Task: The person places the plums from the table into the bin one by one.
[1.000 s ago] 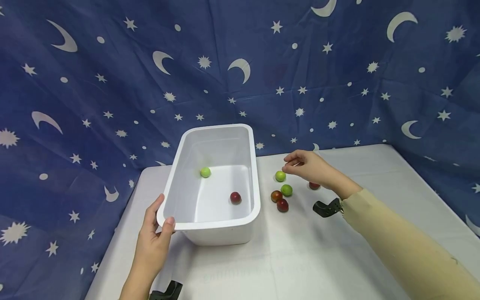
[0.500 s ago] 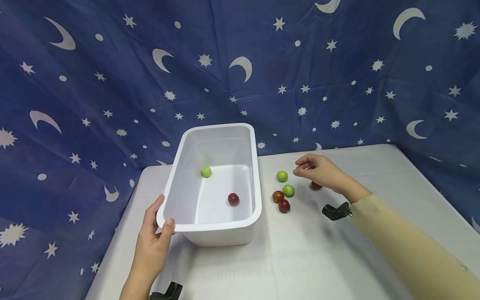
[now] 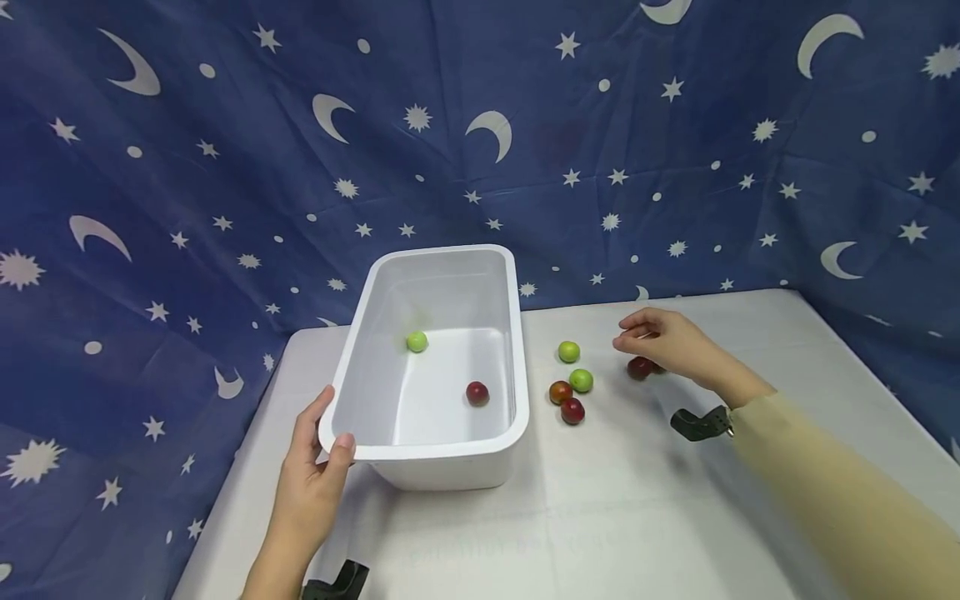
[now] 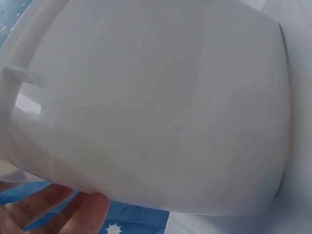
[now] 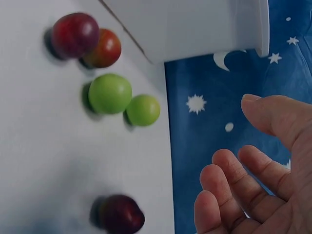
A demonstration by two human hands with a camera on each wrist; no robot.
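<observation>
My left hand grips the near left corner of a white plastic tub, thumb over the rim and fingers outside. In the left wrist view the tub's wall fills most of the picture. Inside the tub lie a green plum and a dark red plum. My right hand hovers over the table to the right, fingers loosely bent and holding nothing. Beneath it lies a dark red plum, with another fruit partly hidden by the hand. The right wrist view shows bare fingers apart from the thumb.
Between tub and right hand, two green plums and two red plums lie in a loose cluster on the white tablecloth. A blue star-and-moon cloth hangs behind the table.
My right hand has moved right, away from the green plums, and uncovered more of the dark red plum under it. The left hand keeps its grip on the tub.
</observation>
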